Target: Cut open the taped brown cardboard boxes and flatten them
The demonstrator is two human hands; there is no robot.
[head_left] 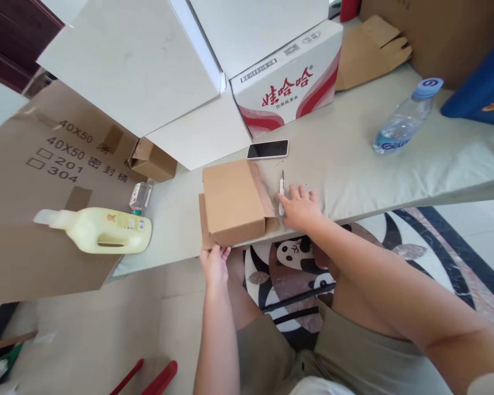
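A small brown cardboard box point(234, 202) lies at the near edge of the pale table point(354, 159). My left hand point(214, 264) grips the box's near left corner from below the table edge, fingers curled on the cardboard. My right hand point(299, 208) rests on the table just right of the box, fingers spread flat, its thumb side touching a small white-handled cutter point(281, 193) that lies beside the box's open side flap.
A black phone point(268, 149) lies behind the box. A white carton with red print point(288, 82) and larger white boxes stand at the back. A water bottle point(405, 118) lies to the right. A yellow detergent jug point(102, 230) rests on flat cardboard at left.
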